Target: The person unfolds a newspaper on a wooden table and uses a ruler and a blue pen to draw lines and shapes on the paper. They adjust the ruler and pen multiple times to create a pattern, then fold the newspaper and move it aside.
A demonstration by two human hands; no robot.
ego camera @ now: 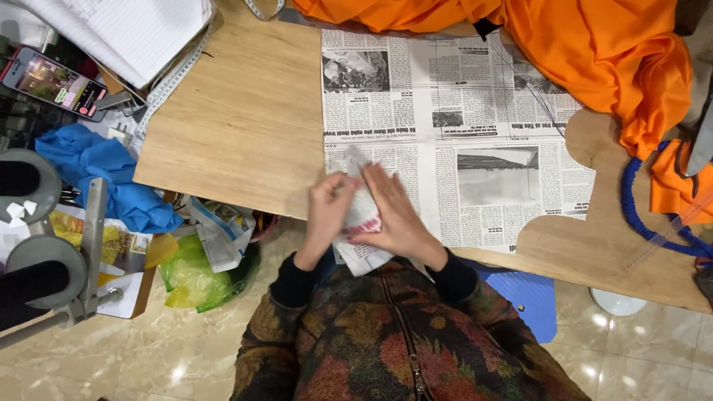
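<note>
The person is standing at the near edge of the light wooden bench (pixel 238 111), and both hands are meeting on a small folded piece of white paper with red print (pixel 362 223). That paper is lying right at the near edge of the bench, half over the edge, on top of a big open sheet of black-and-white newspaper (pixel 453 141). The left hand (pixel 330 212) is curling around the left side of the small paper, with its grip pinching the paper's edge. The right hand (pixel 394 212) is lying flat on top of the paper, fingers stretched out and close together, pressing it down.

A heap of bright orange cloth (pixel 594 52) is sitting along the far right corner of the bench, touching the newspaper. A bunched blue cloth (pixel 104 174) is lying off the left edge of the bench, near a phone with a lit screen (pixel 52 82). A white measuring tape (pixel 167 85) is trailing over the far left corner. A green plastic bag (pixel 197 278) is resting on the shiny floor below the near edge.
</note>
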